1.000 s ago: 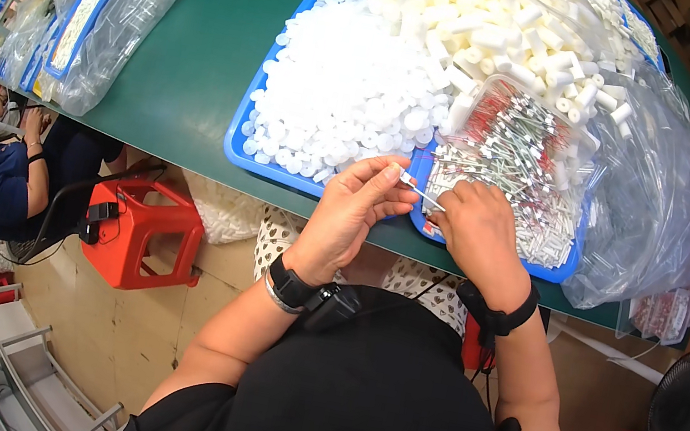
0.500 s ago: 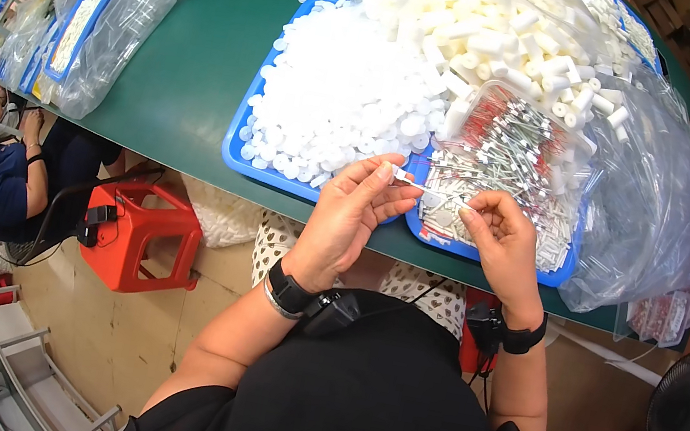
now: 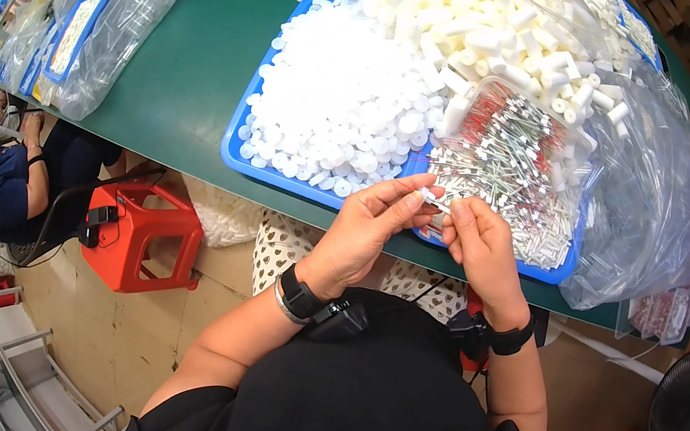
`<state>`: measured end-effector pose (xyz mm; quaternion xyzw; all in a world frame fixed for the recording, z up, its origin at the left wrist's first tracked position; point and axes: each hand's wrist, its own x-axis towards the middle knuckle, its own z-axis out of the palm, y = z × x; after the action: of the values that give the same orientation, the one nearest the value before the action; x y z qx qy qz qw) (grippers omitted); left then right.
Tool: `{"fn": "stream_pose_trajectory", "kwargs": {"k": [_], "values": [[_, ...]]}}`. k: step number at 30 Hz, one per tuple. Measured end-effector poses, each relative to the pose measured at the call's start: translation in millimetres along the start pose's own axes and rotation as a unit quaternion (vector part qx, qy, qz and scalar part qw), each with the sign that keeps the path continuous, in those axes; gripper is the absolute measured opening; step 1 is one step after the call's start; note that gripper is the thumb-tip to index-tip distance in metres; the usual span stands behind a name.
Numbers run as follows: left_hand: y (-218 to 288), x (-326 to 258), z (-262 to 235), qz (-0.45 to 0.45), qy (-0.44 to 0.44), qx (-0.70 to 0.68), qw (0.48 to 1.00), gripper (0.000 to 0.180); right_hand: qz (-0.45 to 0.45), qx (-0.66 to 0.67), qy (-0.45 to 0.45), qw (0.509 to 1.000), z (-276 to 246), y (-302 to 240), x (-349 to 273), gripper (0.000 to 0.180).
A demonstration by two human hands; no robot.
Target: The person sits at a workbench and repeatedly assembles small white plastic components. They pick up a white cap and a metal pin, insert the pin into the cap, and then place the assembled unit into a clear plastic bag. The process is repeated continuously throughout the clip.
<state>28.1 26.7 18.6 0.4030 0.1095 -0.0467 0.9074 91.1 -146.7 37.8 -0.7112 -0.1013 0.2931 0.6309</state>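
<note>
In front of me, both hands meet over the near edge of a green table. My left hand (image 3: 365,230) pinches a small white plastic piece (image 3: 429,196) between thumb and forefinger. Close beside it, my right hand (image 3: 486,252) has its fingertips closed on the same piece's other end, largely hidden by the fingers. Below and behind them lies a blue tray (image 3: 578,243) of thin white sticks (image 3: 535,235). A clear box (image 3: 466,117) of red-and-white thin pieces stands in that tray. Left of it, another blue tray (image 3: 234,136) is heaped with translucent white discs (image 3: 339,94).
White foam cylinders (image 3: 497,35) spill from a large clear bag (image 3: 644,194) behind the trays. At left, a person (image 3: 10,175) sits near a red stool (image 3: 142,240). A black fan (image 3: 687,403) stands at the right.
My hands have come closer together, the left shifting right and slightly down. The thin white stem that stretched between them is now mostly covered by fingers.
</note>
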Motion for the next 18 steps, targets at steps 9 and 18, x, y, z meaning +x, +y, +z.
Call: {"fn": "stream_pose_trajectory", "kwargs": {"k": [9,18], "values": [[-3.7,0.3,-4.0,-0.015,0.02,0.004,1.0,0.039,-0.179,-0.237,0.047,0.954,18.4,-6.2,-7.3,0.018],[-6.3,2.7,0.3,-0.018,-0.002,0.092,0.996,0.036,-0.29,-0.296,0.058,0.908,5.8,5.5,-6.5,0.013]]}}
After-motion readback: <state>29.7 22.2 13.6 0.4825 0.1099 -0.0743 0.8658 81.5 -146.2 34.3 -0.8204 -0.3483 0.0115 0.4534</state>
